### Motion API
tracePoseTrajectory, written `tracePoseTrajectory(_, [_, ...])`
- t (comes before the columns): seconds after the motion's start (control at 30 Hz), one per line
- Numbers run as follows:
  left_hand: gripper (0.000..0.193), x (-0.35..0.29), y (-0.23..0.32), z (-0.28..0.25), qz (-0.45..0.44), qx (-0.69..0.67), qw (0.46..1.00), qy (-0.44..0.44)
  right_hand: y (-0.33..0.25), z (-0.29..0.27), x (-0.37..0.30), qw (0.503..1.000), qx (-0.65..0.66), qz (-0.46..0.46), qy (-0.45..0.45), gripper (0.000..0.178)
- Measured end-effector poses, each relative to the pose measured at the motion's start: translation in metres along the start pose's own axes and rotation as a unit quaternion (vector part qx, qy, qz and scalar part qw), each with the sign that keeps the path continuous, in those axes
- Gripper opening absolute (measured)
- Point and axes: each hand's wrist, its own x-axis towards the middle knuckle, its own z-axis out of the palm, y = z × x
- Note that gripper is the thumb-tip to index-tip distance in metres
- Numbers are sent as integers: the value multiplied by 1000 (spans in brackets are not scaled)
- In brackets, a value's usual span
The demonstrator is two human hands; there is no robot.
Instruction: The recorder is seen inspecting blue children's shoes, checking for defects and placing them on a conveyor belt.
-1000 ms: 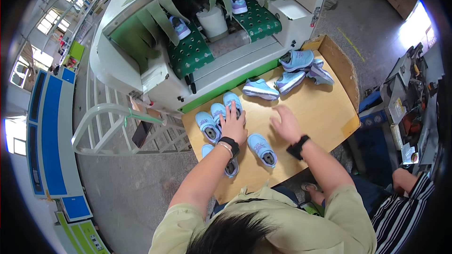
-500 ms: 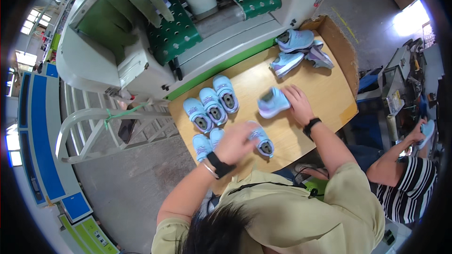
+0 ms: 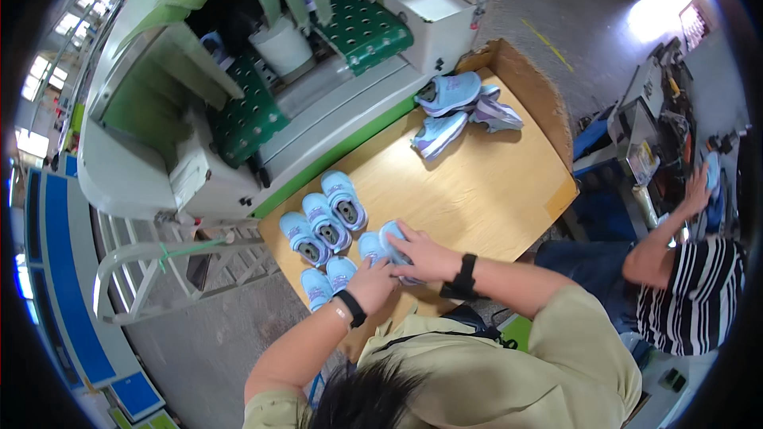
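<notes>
White machine housing (image 3: pixel 131 171), ahead of the hands: green perforated belts (image 3: pixel 369 28) and a white cylindrical vessel (image 3: pixel 283 48), contents hidden. Two pale-blue shoes (image 3: pixel 369 245), heels mostly covered, directly under the hands: right hand (image 3: pixel 425 258) half closed, holding one; left hand (image 3: pixel 372 286) with bent fingers at the other, grip impossible to tell. Row of three shoes (image 3: pixel 319 213), dark inserts inside, beyond the left hand on smooth wood-grained board (image 3: pixel 461 199).

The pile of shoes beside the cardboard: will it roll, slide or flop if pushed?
The pile of shoes would likely shift unevenly, since the shoes overlap. Rolling far seems unlikely, given their long, flattish soles; sliding over the smooth-looking table is likelier. The shoes probably won't flop much, as their uppers look filled out.
</notes>
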Motion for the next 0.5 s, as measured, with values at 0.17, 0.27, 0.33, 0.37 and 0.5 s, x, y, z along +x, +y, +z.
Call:
tracePoseTrajectory(0.17, [37,-14,4,-15,-50,-218,968,114,41,-158,85,928,-115,55,349,43])
tracePoseTrajectory(0.27, [44,-4,17,-17,-68,-197,959,190,110,-224,80,853,-285,242,364,79])
tracePoseTrajectory(0.33, [54,9,23,-15,-59,-155,966,200,142,-223,66,874,-262,327,246,80])
tracePoseTrajectory(0.37, [58,17,23,-14,-71,-154,974,148,149,-221,61,897,-256,245,263,76])
tracePoseTrajectory(0.5, [55,34,17,-14,-59,-158,965,201,123,-170,13,950,-210,132,189,63])
